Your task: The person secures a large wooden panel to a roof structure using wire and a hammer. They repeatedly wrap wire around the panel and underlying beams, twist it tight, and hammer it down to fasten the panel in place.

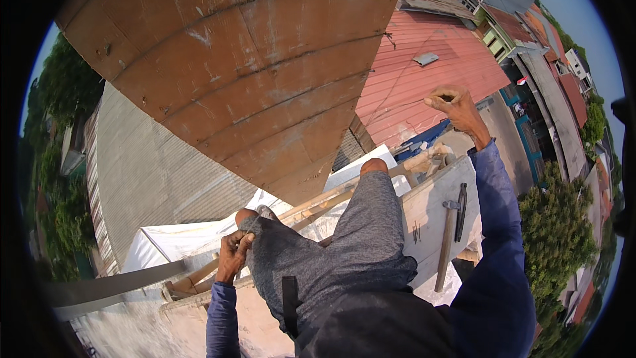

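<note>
My left hand (pixel 233 253) is closed beside my left knee. Its fingertips pinch something thin, too fine to make out. Raised out to the right, my right hand (pixel 458 111) has thumb and fingertips pressed together in a ring. Whatever may be between them is too small to tell. On a pale board (pixel 427 202) beside my right thigh lies a hammer (pixel 444 252) with a wooden handle. Dark pliers (pixel 460 215) rest against the hammer's head. Several nails (pixel 416 231) lie loose on the same board, left of the hammer.
I sit high above neighbouring roofs. A large brown panelled sheet (pixel 265 59) slopes up ahead of me. Bamboo poles (pixel 318 207) run below my knees. A red metal roof (pixel 430 59) and a grey corrugated roof (pixel 159 166) lie beyond. Right and below stands a leafy tree (pixel 556 225).
</note>
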A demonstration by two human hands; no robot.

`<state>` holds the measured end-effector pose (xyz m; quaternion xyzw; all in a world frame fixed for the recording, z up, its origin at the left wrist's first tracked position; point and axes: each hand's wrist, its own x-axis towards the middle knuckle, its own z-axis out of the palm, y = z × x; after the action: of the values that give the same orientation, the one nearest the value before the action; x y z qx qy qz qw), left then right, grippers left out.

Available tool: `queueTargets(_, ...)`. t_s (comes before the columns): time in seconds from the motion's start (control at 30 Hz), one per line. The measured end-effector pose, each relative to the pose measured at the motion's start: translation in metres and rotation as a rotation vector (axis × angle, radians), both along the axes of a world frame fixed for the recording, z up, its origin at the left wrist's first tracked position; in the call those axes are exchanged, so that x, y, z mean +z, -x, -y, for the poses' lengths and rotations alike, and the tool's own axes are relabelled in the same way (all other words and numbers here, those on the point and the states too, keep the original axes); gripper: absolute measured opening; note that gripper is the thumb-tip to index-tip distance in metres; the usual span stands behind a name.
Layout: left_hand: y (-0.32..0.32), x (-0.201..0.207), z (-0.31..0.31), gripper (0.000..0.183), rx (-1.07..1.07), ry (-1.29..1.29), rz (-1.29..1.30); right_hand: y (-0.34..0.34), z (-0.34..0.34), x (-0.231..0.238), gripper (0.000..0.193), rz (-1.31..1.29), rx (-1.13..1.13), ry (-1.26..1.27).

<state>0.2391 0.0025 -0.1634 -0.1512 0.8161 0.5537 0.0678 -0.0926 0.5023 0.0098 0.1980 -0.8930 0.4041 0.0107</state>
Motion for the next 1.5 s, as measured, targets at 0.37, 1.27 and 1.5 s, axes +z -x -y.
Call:
queueTargets(0.37,-0.032,0.033,0.029,0.022,-0.111,0.481,-0.028,0.054,-0.06,-0.076,0.04,0.105,-0.119,-0.115)
queueTargets(1.27,-0.041,0.116,0.02,0.033,0.135,0.327,-0.064,0.089,-0.1,-0.086,0.047,0.103,-0.174,-0.516)
queueTargets(1.5,-0.007,0.152,0.008,0.031,0.091,0.256,-0.241,0.008,0.024,-0.125,0.083,-0.186,0.271,-0.36)
